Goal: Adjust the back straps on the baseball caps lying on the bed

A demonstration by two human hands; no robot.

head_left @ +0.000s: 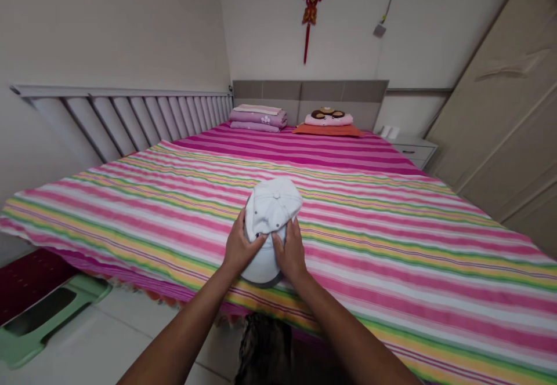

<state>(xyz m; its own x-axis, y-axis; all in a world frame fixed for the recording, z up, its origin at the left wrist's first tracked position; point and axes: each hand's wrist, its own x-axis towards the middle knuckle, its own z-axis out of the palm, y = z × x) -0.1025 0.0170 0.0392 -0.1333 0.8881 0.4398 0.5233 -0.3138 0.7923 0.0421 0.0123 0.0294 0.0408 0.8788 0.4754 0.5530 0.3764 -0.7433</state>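
Observation:
A white baseball cap (277, 199) lies near the front edge of the bed, its brim pointing toward me. My left hand (240, 244) grips the cap's left side, thumb on the front panel just above the brim. On the opposite side my right hand (290, 251) holds it, with the thumb pressed on the front too. The fingers of both hands are partly hidden behind the cap. The crown looks slightly creased at the front. Beneath the cap spreads a striped sheet (369, 246) in pink, white, yellow and green.
Folded purple bedding (259, 119) and an orange pillow (326, 130) lie by the headboard (278, 90). A metal rail (130, 115) runs along the left. A green stool (52, 315) stands on the floor at lower left. A white nightstand (415, 148) is at right.

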